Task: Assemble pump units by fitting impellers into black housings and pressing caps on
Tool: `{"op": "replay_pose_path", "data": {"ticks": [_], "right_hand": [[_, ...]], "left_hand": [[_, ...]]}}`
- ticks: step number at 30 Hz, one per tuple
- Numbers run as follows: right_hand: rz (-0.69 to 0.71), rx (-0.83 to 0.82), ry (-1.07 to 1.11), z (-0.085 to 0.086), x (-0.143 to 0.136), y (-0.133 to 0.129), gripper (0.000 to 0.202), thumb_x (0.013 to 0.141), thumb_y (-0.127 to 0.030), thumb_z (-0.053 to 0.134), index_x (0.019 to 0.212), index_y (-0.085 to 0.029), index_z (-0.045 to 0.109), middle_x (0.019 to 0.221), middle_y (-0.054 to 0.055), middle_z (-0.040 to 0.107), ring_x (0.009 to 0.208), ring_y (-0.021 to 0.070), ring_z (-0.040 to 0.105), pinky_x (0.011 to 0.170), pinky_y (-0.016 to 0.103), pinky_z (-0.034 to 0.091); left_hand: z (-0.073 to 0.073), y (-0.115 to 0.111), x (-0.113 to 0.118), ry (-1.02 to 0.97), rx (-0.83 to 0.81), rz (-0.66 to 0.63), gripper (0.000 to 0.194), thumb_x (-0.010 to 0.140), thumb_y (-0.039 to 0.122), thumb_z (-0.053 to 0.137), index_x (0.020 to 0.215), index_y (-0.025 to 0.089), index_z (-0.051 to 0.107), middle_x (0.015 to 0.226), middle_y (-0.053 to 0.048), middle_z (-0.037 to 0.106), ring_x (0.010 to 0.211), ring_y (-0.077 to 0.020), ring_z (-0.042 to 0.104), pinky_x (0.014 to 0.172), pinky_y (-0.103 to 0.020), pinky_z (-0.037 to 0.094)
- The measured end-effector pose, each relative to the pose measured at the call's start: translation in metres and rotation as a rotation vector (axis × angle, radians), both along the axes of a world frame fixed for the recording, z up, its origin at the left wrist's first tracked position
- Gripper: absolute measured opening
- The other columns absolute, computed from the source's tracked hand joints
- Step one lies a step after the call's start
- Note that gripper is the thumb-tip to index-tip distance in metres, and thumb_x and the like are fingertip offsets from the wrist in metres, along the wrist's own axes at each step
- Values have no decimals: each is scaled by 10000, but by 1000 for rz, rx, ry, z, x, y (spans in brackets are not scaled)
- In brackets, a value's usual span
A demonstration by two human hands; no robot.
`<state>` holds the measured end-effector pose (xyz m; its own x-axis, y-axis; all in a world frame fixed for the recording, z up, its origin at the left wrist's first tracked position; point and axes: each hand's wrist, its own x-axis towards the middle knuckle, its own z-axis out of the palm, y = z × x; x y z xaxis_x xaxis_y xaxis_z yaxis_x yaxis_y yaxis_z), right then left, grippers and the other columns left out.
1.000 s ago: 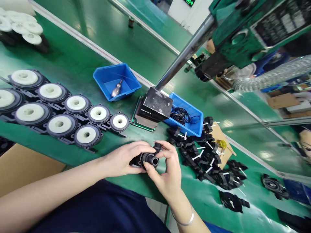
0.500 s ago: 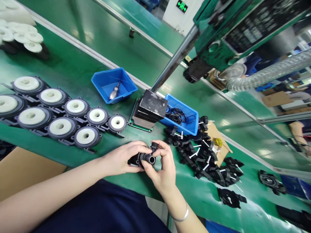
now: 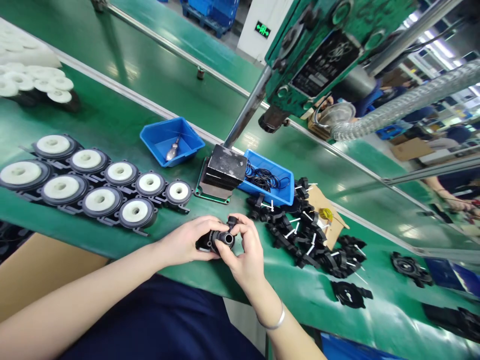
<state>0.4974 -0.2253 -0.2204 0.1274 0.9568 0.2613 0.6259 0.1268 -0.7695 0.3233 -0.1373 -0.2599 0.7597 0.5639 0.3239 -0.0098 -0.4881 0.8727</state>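
On the far left of the green matte surface (image 3: 112, 110), two rows of round black housings with white discs (image 3: 100, 198) set in their tops lie side by side — each disc smooth, with a small dimple at the centre. Further back sits a cluster of more white discs (image 3: 35, 82), blurred at the edge of view. A blue plastic bin (image 3: 189, 137), open and slope-walled, holds one shiny bulb-shaped metal piece (image 3: 171, 150).

Near the front edge of the surface, the left hand (image 3: 185, 242) is closed around a black cylindrical plastic part (image 3: 219, 239), gripping its body from the left side. The part's round open mouth, ringed and hollow, faces the camera. The right hand (image 3: 243, 255) meets it from the right, thumb and fingertips pinched on the rim and on a small black nub at the top; a thin metal bangle (image 3: 275, 322) circles that wrist.

Behind the hands stands a scuffed black block (image 3: 223, 170) on a green base plate, with a grey steel column (image 3: 247, 110) rising at a slant to a green machine head (image 3: 318, 45). Just to the right, a second blue bin (image 3: 279, 192) holds thin black rubber rings (image 3: 264, 177). Beside it sprawls a heap of black moulded parts with white pins (image 3: 303, 237), partly over a piece of brown card (image 3: 332, 212) — a few loose black pieces lie further right.
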Motion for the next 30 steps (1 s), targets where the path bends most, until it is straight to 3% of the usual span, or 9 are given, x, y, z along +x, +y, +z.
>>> {"op": "replay_pose_path", "data": {"ticks": [5,9,13,16,19,23,26,28,30], "right_hand": [[-17,23,29,-4,-2,-2,243,842,-293,707,959,-232,503,1245,115,568,1198,246,564,1017,421,466],[87,12,34,32,15,1,321,834,-355,736,1064,-235,547,1361,137,532,1301,291,508,1077,479,437],[19,381,-3,114,54,34,312,882,-337,684,1162,-246,582,1372,125,541,1318,297,512,1142,543,387],[-55,717,-56,190,78,89,439,880,-296,671,1294,-185,575,1427,137,526,1289,226,579,1105,403,450],[-126,814,-77,265,87,149,431,798,-329,606,1111,-36,647,1501,152,488,1373,200,489,943,238,444],[-22,655,111,339,82,193,554,678,-339,-43,496,-15,367,1236,158,609,1194,206,547,621,285,369],[29,582,281,353,76,187,425,475,-295,-229,432,-99,147,850,119,664,924,157,628,524,357,292],[102,708,342,342,71,171,614,620,-422,-179,445,-71,295,596,-6,620,728,89,677,482,265,269],[198,911,368,321,64,150,659,855,-632,213,581,-118,522,457,-105,507,459,17,624,403,155,287]], "left_hand": [[0,-4,2,4,46,26,546,771,181,765,1267,227,540,1247,-116,653,1218,-270,622,1025,-417,529],[32,-4,-6,-32,143,25,554,779,191,766,1282,230,537,1246,-113,650,1173,-250,647,988,-369,554],[91,31,-12,-47,281,50,573,791,254,790,1307,265,540,1276,-78,649,1221,-237,619,1062,-355,508],[118,78,0,-63,277,161,543,766,307,813,1246,233,569,1227,-64,666,1152,-234,655,1056,-369,514],[119,117,21,-40,86,155,573,734,346,822,1211,198,540,1174,-64,683,1035,-225,704,978,-371,564],[110,140,41,-47,-84,128,601,708,350,829,1172,189,482,1128,-63,697,1013,-222,713,969,-384,563],[108,146,47,-41,-62,111,600,702,363,836,1155,195,481,1126,-60,687,1035,-225,701,983,-390,546],[108,150,49,-19,-39,105,611,696,384,841,1160,203,486,1111,-54,686,1029,-230,699,978,-396,543],[106,154,51,-2,-33,95,629,678,397,850,1161,216,490,1112,-49,685,1028,-238,699,970,-398,546]]}}
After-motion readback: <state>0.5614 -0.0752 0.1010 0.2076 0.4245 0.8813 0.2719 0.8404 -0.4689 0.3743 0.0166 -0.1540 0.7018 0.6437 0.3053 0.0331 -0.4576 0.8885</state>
